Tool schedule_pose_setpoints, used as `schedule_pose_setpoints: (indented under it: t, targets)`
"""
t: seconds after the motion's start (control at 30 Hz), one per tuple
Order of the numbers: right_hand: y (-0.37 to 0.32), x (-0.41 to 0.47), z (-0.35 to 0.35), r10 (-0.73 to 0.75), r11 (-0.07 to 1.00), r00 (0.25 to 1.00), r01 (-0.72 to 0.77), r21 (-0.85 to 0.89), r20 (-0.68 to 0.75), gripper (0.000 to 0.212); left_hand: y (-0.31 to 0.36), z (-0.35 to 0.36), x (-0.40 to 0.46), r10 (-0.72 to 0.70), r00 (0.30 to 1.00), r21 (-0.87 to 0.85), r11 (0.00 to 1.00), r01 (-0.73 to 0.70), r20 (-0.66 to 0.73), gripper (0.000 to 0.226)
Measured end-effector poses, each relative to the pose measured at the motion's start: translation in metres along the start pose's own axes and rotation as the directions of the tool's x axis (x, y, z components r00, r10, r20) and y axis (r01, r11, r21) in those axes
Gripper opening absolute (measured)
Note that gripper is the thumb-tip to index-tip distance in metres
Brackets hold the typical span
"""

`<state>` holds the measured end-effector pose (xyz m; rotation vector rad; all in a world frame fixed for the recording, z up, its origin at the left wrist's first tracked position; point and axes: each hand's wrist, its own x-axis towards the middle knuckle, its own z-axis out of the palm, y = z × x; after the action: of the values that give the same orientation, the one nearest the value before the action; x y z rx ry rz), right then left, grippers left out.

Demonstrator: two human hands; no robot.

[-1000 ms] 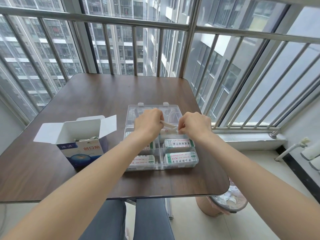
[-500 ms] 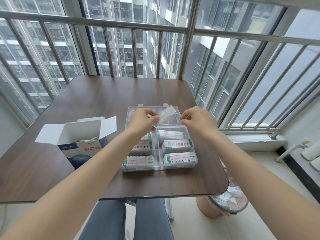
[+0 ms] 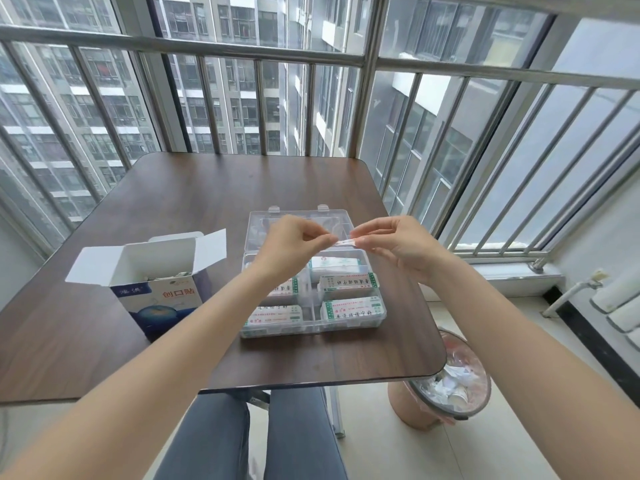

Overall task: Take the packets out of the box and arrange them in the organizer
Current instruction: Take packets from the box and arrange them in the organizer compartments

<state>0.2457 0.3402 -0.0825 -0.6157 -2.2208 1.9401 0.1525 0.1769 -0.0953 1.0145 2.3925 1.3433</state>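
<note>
both hands are raised together above the far half of the clear plastic compartment organizer, each pinching one end of a single small white paper-wrapped packet held level between them. the left hand has thumb and forefinger closed on the packet's left end, the other fingers curled under; the right hand pinches the right end the same way.

the organizer sits on the dark brown wooden table near its right edge, closer to the near edge than the far one, with its transparent hinged lid lying open flat toward the far edge. its compartments hold stacks of white packets with green and red print, filling the near and middle cells on both sides; the far right cell holds more white packets, and the far left cell is hidden behind the left wrist.

just to the left of the organizer, toward the table's left edge, stands the blue and white cardboard box with its top flaps spread open; a few packets show inside near the bottom.

under the table's near right corner, on the tiled floor, stands a round bin lined with clear plastic, holding crumpled white paper. grey trouser legs show below the near edge.
</note>
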Motion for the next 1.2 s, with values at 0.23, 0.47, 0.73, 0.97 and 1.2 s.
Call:
schedule_pose_setpoints:
  t: [0.23,0.47,0.73,0.97,1.2]
  targets:
    - [0.015,-0.007,0.001,0.012,0.993,0.999,-0.017,-0.118,-0.048,0.013,-0.013,0.007,0.005,0.023,0.997,0.319,0.948,0.001,-0.073,0.014]
    - [0.023,-0.01,0.008,-0.011,0.936,0.999,-0.002,-0.353,-0.035,0.013,-0.017,0.014,0.023,-0.098,0.994,0.537,0.842,0.057,0.048,0.014]
    - [0.026,-0.008,0.015,-0.139,0.769,0.99,0.107,-0.63,-0.001,0.012,-0.013,0.018,0.03,-0.172,0.982,0.614,0.784,0.091,0.074,0.008]
    - [0.029,-0.009,0.018,-0.193,0.682,0.981,0.139,-0.718,0.006,0.007,-0.011,0.016,0.026,-0.073,0.997,0.52,0.853,0.043,0.037,0.009]
    - [0.029,-0.009,0.02,-0.202,0.636,0.979,0.111,-0.763,-0.025,0.013,-0.002,0.007,0.002,0.099,0.978,0.436,0.884,-0.17,0.181,0.017]
